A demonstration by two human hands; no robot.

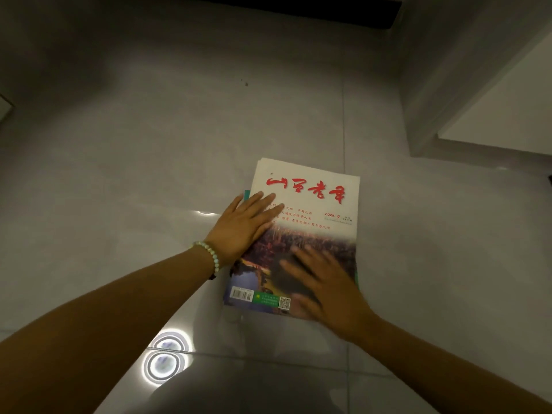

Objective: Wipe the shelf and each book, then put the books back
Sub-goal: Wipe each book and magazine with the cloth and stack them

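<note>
A stack of magazines (pixel 316 201) lies on the glossy grey tile floor, just right of centre. The top one has a white cover with red brush lettering and a landscape photo below. A teal edge of a lower book peeks out at the left and right sides. My left hand (pixel 246 225), with a pale bead bracelet on the wrist, lies flat with straight fingers on the cover's left edge. My right hand (pixel 324 286) lies flat on the lower right of the cover, fingers spread and blurred. I cannot make out a cloth under either hand.
A white cabinet or shelf unit (pixel 478 94) stands at the right, its base meeting the floor (pixel 149 144) beyond the stack. A dark gap runs along the top edge. Ceiling lights reflect in the tiles near my left forearm.
</note>
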